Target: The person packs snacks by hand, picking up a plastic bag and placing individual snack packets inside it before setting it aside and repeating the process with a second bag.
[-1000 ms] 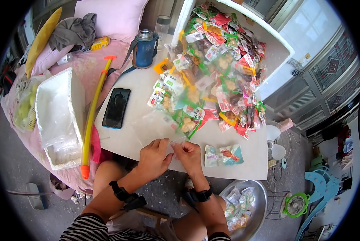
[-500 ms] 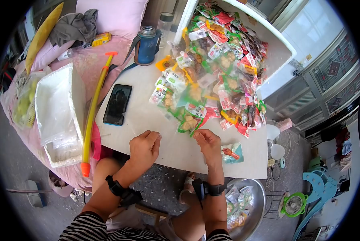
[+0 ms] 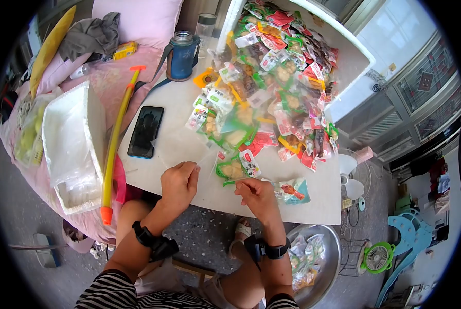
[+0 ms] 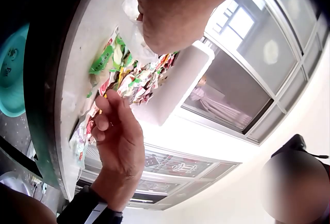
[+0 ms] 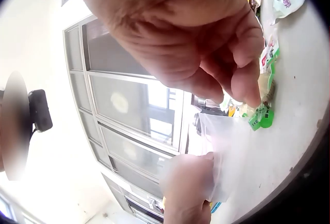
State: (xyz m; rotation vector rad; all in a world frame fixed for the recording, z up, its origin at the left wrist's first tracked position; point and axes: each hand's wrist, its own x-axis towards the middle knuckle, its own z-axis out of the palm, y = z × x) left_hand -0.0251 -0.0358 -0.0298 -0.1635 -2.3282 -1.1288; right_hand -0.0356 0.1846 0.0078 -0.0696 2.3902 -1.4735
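My left hand [image 3: 178, 186] grips the edge of a clear plastic bag [image 3: 185, 149], which spreads over the table in front of it. In the right wrist view the clear bag hangs from the left fingers. My right hand [image 3: 261, 198] holds nothing, with its fingers loosely bent. Its fingertips are close to a green-edged snack packet [image 3: 230, 170] at the near side of a heap of snack packets [image 3: 292, 77]. Beside the right hand lies a white and teal packet [image 3: 296, 190], partly hidden by that hand.
A white foam box [image 3: 351, 44] lies behind the heap. A black phone [image 3: 146, 133] and a blue flask [image 3: 183, 59] are on the table's left side. To the left stand another foam box [image 3: 68, 144] and a yellow pump tube [image 3: 116, 139]. A metal basin [image 3: 332, 257] with packets stands below right.
My hands have come apart from where they met at the clear bag; the bag stays in the left. The right hand moved right, and the green-edged packet now lies nearer to me.
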